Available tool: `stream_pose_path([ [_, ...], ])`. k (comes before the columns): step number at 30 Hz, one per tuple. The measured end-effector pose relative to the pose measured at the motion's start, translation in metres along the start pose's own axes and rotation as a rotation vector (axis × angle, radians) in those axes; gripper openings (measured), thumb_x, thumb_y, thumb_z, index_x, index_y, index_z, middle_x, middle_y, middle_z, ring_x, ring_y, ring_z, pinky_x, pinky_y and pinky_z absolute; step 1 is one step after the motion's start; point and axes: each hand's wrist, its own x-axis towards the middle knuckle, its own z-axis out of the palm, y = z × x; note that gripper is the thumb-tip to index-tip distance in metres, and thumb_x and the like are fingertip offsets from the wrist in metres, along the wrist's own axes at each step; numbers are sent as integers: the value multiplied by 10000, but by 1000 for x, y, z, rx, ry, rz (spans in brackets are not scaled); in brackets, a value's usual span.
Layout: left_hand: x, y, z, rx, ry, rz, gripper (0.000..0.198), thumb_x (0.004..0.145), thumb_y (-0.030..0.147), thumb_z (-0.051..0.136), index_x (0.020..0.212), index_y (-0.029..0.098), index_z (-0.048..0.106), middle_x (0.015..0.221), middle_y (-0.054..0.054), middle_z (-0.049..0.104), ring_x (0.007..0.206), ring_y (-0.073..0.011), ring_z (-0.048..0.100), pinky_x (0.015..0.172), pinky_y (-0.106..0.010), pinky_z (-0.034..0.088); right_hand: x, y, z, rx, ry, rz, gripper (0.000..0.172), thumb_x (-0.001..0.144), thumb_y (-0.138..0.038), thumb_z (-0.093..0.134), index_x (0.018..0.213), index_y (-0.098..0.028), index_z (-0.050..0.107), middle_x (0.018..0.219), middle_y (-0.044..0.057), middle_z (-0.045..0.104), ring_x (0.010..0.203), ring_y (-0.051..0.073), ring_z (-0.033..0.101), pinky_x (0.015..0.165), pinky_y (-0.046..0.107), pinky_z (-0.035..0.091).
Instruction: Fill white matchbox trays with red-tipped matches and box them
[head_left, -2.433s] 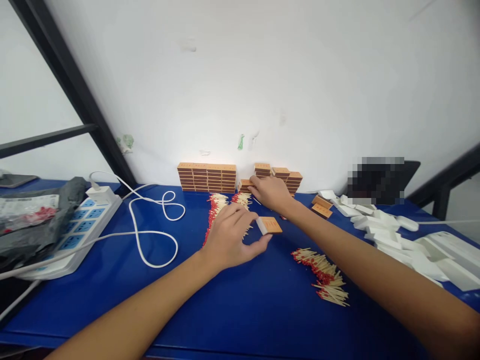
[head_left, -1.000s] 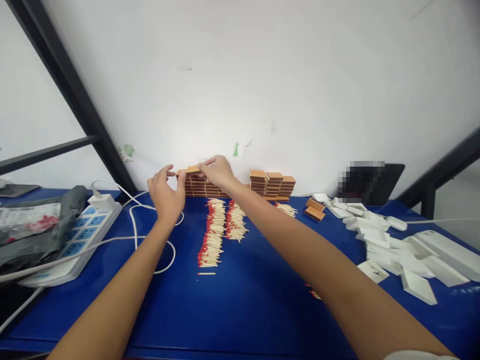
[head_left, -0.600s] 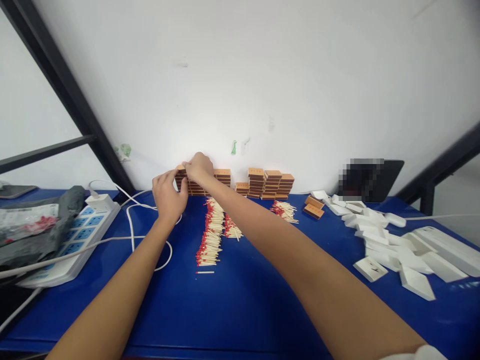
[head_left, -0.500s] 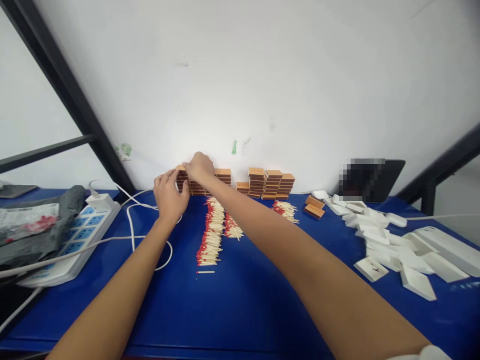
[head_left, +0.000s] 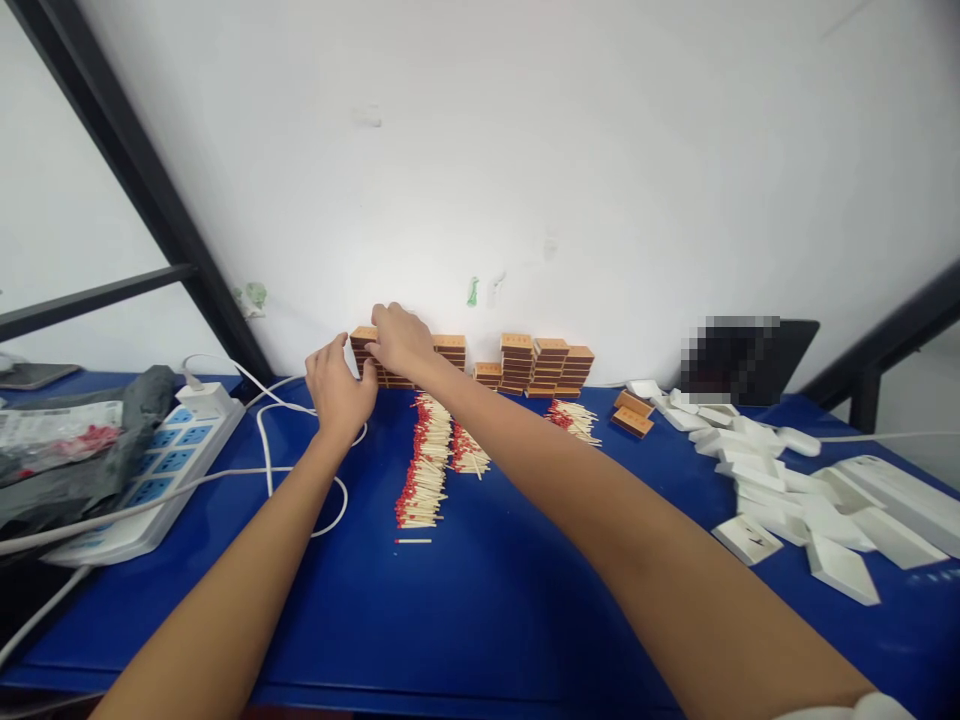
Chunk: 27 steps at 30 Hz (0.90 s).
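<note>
Stacked matchboxes [head_left: 365, 333] stand against the wall, their left part between my hands. My left hand [head_left: 339, 390] is beside the leftmost stack, thumb and fingers apart, with nothing visible between them. Above the same row my right hand [head_left: 403, 342] reaches across, fingers bent and thumb apart from them; it covers the tops of the middle stacks. More matchbox stacks [head_left: 516, 365] rise to the right of that hand. A long band of red-tipped matches [head_left: 424, 465] lies in front of the boxes, with a single match [head_left: 414, 541] at its near end.
Smaller match piles [head_left: 469, 455] [head_left: 574, 420] lie to the right, near two loose matchboxes [head_left: 632, 422]. White trays [head_left: 757, 480] are heaped at the right, before a dark tablet-like panel [head_left: 787, 360]. A power strip [head_left: 169, 450], white cables [head_left: 262, 440] and a grey bag [head_left: 142, 410] occupy the left.
My right hand's fingers have lifted and spread from the top of the left stack, uncovering its upper box. My left hand has shifted slightly left, away from the stack.
</note>
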Motion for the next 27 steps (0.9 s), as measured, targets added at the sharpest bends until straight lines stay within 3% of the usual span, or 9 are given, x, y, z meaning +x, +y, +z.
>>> stream_pose_path([
  [8,10,-17,-1,20,-49,-210,563,834,123,576,1397,122,600,1361,-158,714,1291,-341,630,1168,-511,461,11,2,-1,-29,-28,-34,297,987,-331,731,1194,-136,645,1359,190,656,1181,322,678,972,431,552],
  [12,20,-24,-13,63,-54,-334,531,831,101,542,1354,130,631,1257,-130,766,1182,-285,714,1054,-420,556,-9,0,-8,-10,15,-97,356,1003,-359,716,1276,-161,601,1355,148,657,1154,288,677,956,410,540],
  [14,24,-26,-20,98,-69,-367,460,865,114,503,1294,131,669,1198,-124,785,1113,-261,744,1012,-386,573,-26,-1,-6,-20,-30,-139,370,987,-357,741,1275,-172,602,1334,131,671,1140,276,683,932,392,541],
  [19,26,-26,-29,221,-221,-283,331,850,186,593,1128,195,773,1069,-97,817,1092,-303,749,987,-400,571,-53,-2,20,-86,-214,-123,287,918,-366,823,1100,-191,688,1274,116,721,1091,283,725,855,368,564],
  [24,24,-31,-29,356,-472,-159,260,748,270,751,989,205,826,998,-114,826,1015,-361,762,923,-424,592,-52,-3,39,-125,-246,-73,352,942,-340,793,1226,-163,686,1318,171,714,1177,320,719,901,395,578],
  [27,25,-34,-29,416,-557,-94,323,767,358,766,1046,210,834,1056,-122,827,1024,-364,764,921,-423,595,-50,-2,42,-130,-250,-68,331,973,-315,747,1249,-139,696,1329,197,703,1194,339,716,916,407,577],
])
